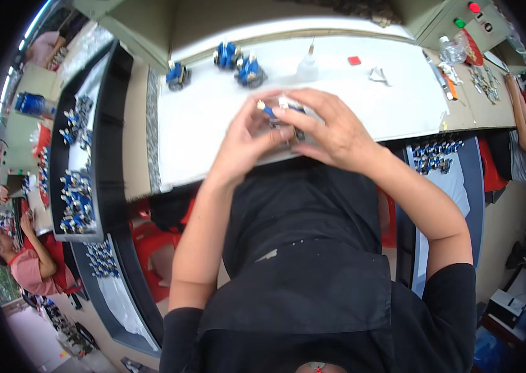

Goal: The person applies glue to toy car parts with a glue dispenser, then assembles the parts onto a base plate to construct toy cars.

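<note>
Close to the table's near edge, my left hand (244, 138) and my right hand (336, 127) are closed around a small blue-and-white figurine (267, 110). Fingers cover most of it, and it is slightly blurred. Beyond my hands, three similar blue figurines stand on the white tabletop (207, 118): one figurine (178, 75) to the left, another figurine (228, 55) further back, and a figurine (250, 71) nearer my hands. A white squeeze bottle (307, 68) with a thin tip stands upright just past my fingers.
A small red piece (354, 60) and a whitish scrap (379, 76) lie at the back right. Further right are an orange-handled tool (450, 87) and metal parts (485, 84). A black tray (106, 124) of figurines stands left, a grey tray (475, 180) right. Co-workers sit both sides.
</note>
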